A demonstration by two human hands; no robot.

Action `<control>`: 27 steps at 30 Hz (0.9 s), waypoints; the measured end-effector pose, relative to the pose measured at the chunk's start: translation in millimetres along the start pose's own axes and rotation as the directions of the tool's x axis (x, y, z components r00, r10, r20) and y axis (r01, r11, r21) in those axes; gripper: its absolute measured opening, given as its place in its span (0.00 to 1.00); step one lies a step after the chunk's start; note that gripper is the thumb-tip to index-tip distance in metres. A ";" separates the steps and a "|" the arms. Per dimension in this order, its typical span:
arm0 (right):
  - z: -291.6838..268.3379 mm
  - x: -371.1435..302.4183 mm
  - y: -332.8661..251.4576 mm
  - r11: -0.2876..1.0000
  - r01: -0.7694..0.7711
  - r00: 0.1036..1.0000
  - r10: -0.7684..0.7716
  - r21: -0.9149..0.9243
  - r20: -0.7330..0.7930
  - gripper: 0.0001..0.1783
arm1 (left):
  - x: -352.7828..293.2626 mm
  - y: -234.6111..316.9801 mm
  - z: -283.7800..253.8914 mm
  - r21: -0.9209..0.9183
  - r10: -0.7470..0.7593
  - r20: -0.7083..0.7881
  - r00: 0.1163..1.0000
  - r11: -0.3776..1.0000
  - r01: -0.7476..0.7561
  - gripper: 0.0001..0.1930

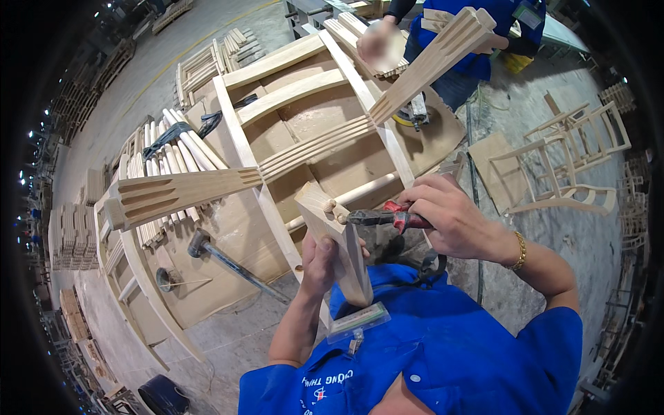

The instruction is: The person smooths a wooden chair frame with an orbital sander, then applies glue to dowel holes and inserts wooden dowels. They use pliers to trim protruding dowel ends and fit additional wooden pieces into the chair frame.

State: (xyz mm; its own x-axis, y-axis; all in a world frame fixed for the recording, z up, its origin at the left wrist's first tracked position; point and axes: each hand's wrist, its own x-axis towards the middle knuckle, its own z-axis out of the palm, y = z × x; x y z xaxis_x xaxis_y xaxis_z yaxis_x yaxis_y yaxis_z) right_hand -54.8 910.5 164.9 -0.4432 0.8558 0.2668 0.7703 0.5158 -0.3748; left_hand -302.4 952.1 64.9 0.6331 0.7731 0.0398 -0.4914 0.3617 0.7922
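At the centre of the frame the person's left hand (319,261) is wrapped around a pale unfinished wooden chair leg (337,238), thumb lying up along its face, holding it tilted with its cut end pointing up and to the left. Two short wooden dowel pegs (335,210) stick out of that end. The right hand (448,216), just right of centre, is closed around the red handles of a pair of dark-jawed pliers (382,217); the pliers lie nearly level, and their tip meets the dowel pegs at the top of the leg. A gold-coloured bracelet (519,252) sits on the right wrist.

Behind the hands, filling the middle and upper part of the frame, an unfinished bare-wood chair frame (304,104) with curved rails and fluted slats lies on a brown cardboard-covered bench (228,228). A hammer with a dark head and long handle (228,259) rests on the cardboard at left centre, and a bundle of pale turned wooden rods (183,149) lies above it, towards the upper left. At the top of the frame another person in a blue shirt (477,62) stands by the far side of the frame, one hand on it. A grey power sander (417,111) sits on the bench just below that person. On the right, assembled bare-wood chair frames (567,166) lie on the concrete floor (588,235).
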 end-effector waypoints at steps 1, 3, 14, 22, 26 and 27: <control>-2.7 2.0 -0.5 1.000 0.006 1.000 -0.006 0.012 0.020 0.14 | 0.1 0.4 0.2 0.003 0.002 -0.003 1.000 1.000 -0.002 0.31; -10.3 5.4 -2.4 0.993 -0.012 0.999 0.018 -0.120 0.045 0.15 | 0.0 0.8 0.6 -0.002 -0.005 -0.013 1.000 1.000 0.005 0.31; -52.3 25.6 -11.7 0.898 0.109 0.990 -0.062 -0.426 0.124 0.16 | 10.9 -4.3 -8.0 -0.125 -0.033 0.148 0.989 0.991 0.051 0.35; -65.6 37.1 -12.3 0.777 0.222 0.975 -0.182 -0.590 0.128 0.14 | 29.7 -18.5 -7.6 -0.312 0.018 0.303 0.953 0.947 0.081 0.33; -75.9 38.7 -16.8 0.755 0.262 0.960 -0.138 -0.601 0.245 0.13 | 33.3 -27.8 -10.6 -0.348 0.017 0.444 0.896 0.925 0.154 0.36; -78.5 38.6 -18.0 0.747 0.271 0.954 -0.127 -0.607 0.270 0.13 | 33.4 -30.9 -10.6 -0.365 -0.003 0.445 0.896 0.912 0.184 0.36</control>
State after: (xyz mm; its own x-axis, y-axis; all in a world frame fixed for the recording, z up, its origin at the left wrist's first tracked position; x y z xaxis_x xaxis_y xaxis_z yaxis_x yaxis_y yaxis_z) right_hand -49.8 931.1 251.7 -0.6448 0.7618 0.0621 0.7332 0.5935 0.3320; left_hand -272.4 972.3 35.3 0.8345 0.4593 0.3043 -0.5501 0.6630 0.5078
